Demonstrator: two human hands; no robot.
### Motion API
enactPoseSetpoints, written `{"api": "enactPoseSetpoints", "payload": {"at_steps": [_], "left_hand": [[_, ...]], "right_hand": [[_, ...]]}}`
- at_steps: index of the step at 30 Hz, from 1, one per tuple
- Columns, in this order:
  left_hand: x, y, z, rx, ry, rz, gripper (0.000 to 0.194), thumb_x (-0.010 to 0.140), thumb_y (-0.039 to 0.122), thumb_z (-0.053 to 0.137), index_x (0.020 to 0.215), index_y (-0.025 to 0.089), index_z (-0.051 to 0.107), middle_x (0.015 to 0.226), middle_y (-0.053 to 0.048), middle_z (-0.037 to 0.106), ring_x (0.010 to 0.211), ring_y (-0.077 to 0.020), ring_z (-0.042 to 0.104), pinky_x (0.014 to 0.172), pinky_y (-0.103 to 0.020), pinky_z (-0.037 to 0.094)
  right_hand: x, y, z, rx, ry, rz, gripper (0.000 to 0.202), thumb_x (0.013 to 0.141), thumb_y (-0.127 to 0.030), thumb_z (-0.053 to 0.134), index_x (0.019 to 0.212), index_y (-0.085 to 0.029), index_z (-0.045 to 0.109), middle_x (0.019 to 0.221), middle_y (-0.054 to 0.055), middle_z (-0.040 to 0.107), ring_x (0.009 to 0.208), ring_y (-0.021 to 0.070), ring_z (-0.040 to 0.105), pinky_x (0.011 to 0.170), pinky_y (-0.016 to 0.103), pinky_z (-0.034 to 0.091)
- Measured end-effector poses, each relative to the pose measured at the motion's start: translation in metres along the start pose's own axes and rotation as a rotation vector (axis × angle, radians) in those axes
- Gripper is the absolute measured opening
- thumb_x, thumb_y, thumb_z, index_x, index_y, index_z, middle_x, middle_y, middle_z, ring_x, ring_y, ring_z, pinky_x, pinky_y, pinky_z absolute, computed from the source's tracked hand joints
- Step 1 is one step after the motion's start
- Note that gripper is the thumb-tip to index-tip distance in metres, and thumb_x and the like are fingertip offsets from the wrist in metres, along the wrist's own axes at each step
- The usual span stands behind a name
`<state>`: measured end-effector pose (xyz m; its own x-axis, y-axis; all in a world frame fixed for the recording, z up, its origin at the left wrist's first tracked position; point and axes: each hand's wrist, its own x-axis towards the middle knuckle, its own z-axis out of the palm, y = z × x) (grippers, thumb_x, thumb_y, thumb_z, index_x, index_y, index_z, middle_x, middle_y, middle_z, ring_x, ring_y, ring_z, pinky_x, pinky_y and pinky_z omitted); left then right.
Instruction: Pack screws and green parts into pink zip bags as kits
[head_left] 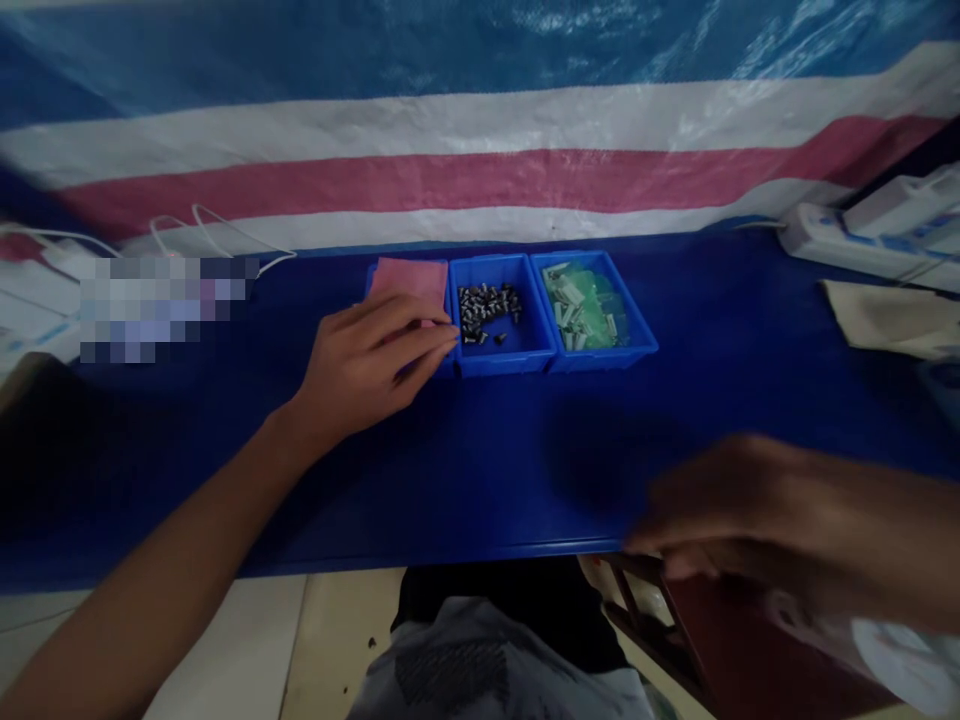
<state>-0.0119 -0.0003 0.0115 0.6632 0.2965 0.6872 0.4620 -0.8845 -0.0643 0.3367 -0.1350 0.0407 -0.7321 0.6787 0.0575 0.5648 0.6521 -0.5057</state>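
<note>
Three blue bins stand side by side on the blue table. The left bin (370, 276) holds pink bags (411, 277); the middle bin (501, 358) holds many small dark screws (489, 303). In the right bin (639, 343) lie small metallic pieces (571, 305) and green bags (600, 300). Over the left bin, my left hand (375, 355) has its fingers bent and close together, fingertips at the middle bin's edge; what they hold, if anything, is hidden. My right hand (720, 505), blurred by motion, is above the table's front edge at the right.
White power strips (847, 240) and a beige cloth (889, 318) lie at the right. White cables (217, 230) run along the back left, beside a pixelated patch. A striped sheet (480, 180) hangs behind the table (450, 480). A dark red seat (742, 650) is below right.
</note>
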Motion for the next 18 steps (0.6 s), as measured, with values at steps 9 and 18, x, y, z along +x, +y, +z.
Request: {"api": "enactPoseSetpoints", "payload": {"at_steps": [9, 18], "left_hand": [[-0.010, -0.033, 0.009, 0.035, -0.133, -0.117, 0.044, 0.115, 0.050, 0.060, 0.151, 0.026, 0.062, 0.170, -0.008, 0.057, 0.161, -0.0362, 0.049, 0.130, -0.064, 0.048], [-0.003, -0.003, 0.006, 0.007, -0.161, 0.019, 0.018, 0.111, 0.039, 0.068, 0.118, 0.029, 0.081, 0.107, -0.005, 0.081, 0.095, -0.0236, 0.076, 0.082, -0.039, 0.062]], "right_hand": [[0.114, 0.044, -0.022, -0.058, 0.734, -0.227, 0.038, 0.107, -0.037, 0.075, 0.074, -0.019, 0.071, 0.063, -0.004, 0.065, 0.056, 0.0112, 0.060, 0.059, 0.027, 0.046], [0.104, 0.090, 0.010, -0.441, 0.477, -0.339, 0.037, 0.113, -0.043, 0.062, 0.116, -0.013, 0.084, 0.117, 0.016, 0.076, 0.104, 0.0253, 0.077, 0.089, 0.038, 0.066]]}}
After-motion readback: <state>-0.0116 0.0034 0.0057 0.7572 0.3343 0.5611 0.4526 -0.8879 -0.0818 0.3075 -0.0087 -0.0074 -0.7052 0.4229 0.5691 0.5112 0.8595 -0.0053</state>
